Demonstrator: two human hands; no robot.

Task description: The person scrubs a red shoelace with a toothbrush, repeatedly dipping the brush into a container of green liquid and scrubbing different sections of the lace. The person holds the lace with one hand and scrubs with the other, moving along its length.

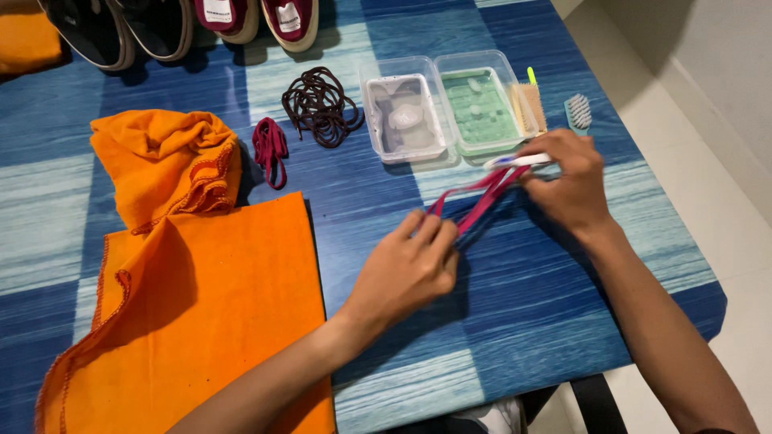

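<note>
Your left hand (406,269), at centre frame, pinches one end of a maroon shoelace (481,198) between its fingertips. Your right hand (568,181), right of centre, grips the other end together with a white-handled toothbrush (515,161). The flat woven lace runs taut between the two hands, just above the table.

Directly above the lace sit two clear plastic tubs touching side by side: the left tub (402,116) holds cloudy liquid, the right tub (481,108) green liquid. A tan bristle brush (528,108) leans at the right tub's edge; a pale green brush (578,111) lies just beyond it.

A coil of dark brown laces (322,106) and a second maroon lace bundle (269,149) lie left of the tubs. Orange cloth (193,297), part crumpled, part flat, fills the lower left. Shoes (173,24) line the top edge.

The blue striped tabletop (523,321) is bare below your hands. Its right edge meets pale floor tile (716,185).
</note>
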